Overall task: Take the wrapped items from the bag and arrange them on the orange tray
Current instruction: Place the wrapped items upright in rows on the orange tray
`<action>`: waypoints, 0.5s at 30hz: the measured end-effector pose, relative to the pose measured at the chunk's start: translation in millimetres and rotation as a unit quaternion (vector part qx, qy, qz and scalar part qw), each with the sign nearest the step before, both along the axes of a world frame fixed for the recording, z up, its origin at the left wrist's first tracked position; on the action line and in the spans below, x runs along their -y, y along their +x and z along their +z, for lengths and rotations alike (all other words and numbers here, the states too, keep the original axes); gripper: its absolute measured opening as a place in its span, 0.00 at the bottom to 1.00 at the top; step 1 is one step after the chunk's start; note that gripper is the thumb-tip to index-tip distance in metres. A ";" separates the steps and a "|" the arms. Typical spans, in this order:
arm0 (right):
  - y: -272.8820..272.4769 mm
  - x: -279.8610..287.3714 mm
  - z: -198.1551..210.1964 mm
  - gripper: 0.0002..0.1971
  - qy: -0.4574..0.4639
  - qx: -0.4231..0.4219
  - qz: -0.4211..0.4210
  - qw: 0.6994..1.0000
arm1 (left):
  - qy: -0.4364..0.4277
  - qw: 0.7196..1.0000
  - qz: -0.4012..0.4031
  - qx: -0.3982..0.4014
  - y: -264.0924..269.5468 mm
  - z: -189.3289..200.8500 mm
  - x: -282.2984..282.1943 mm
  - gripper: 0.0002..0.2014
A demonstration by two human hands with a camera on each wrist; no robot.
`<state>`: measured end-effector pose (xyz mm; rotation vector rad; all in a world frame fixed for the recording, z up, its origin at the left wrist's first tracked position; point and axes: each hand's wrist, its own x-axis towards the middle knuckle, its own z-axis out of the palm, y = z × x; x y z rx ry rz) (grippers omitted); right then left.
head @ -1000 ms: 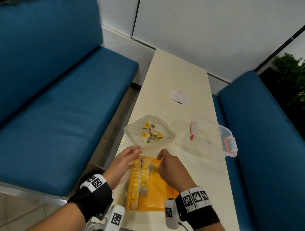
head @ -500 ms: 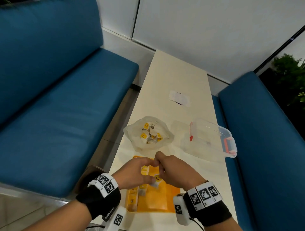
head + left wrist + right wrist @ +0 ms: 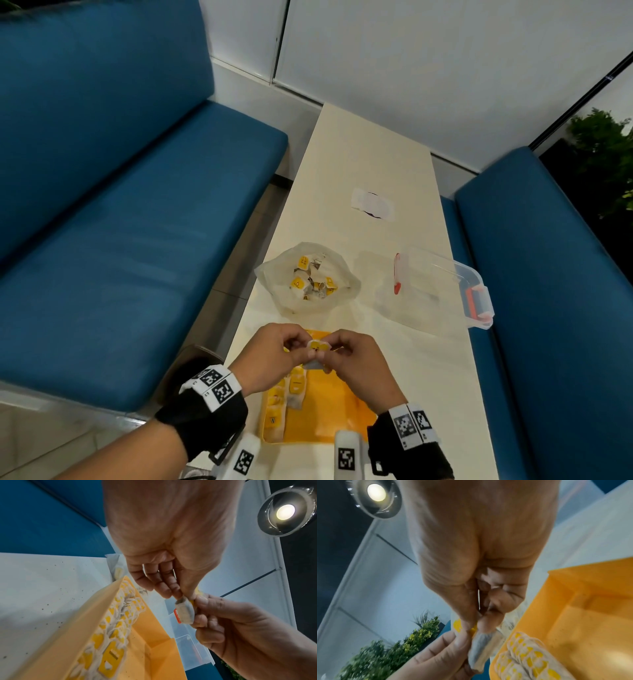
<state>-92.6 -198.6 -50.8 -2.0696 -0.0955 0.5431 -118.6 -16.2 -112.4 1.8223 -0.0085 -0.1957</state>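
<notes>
Both hands meet above the far end of the orange tray (image 3: 329,411) and pinch one small wrapped item (image 3: 318,346) between them, a grey-white pouch (image 3: 184,611) with a yellow label. My left hand (image 3: 274,356) holds its left side, my right hand (image 3: 352,363) its right side. The pouch (image 3: 479,654) hangs below the fingertips. Two rows of wrapped items (image 3: 284,394) lie along the tray's left side (image 3: 113,628). The translucent bag (image 3: 308,277) sits open beyond the tray with several more wrapped items inside.
A clear plastic box (image 3: 442,284) with red latches lies on the table's right side. A white paper slip (image 3: 373,205) rests farther up the cream table (image 3: 428,377). Blue benches (image 3: 120,240) flank both long edges.
The hands have come together and risen a little above the tray, now pinching one wrapped item between them. One second ago they were apart, low over the tray's rows.
</notes>
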 end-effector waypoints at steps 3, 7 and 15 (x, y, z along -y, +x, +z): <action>-2.3 1.2 -6.5 0.03 0.040 -0.022 -0.036 0.998 | 0.000 1.000 0.014 0.003 -0.9 -2.9 -1.2 0.04; -2.5 3.5 -17.7 0.05 0.058 -0.042 -0.054 0.996 | 0.003 1.000 0.030 0.006 -2.7 -5.7 -2.4 0.05; -24.1 14.6 -62.7 0.05 0.009 -0.174 -0.074 0.982 | 0.115 0.990 0.059 -0.056 -8.1 -21.5 -22.6 0.10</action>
